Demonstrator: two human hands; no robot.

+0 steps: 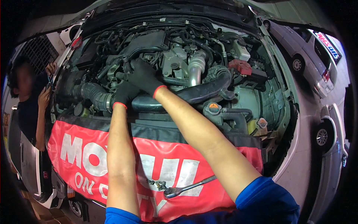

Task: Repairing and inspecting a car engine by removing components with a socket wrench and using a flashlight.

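Note:
Both my hands wear black gloves with red cuffs and reach into a car's engine bay. My left hand (126, 92) is low beside the ribbed intake hose (95, 95) and the near end of a thick black pipe (149, 103). Just above and to its right, my right hand (144, 75) rests among the metal parts left of the silver pipe (196, 69). The dark gloves blend into the engine, so the fingers of both hands are mostly hidden, and I cannot make out what they touch. A ratchet wrench (188, 187) lies on the red fender cover (220, 194) between my forearms.
Small metal pieces (158, 184) lie beside the ratchet. The radiator cap (213, 108) and a yellowish reservoir (257, 126) are at the front right, a red battery terminal cover (240, 67) farther back. Another person (28, 97) stands at the left fender, hands on its edge.

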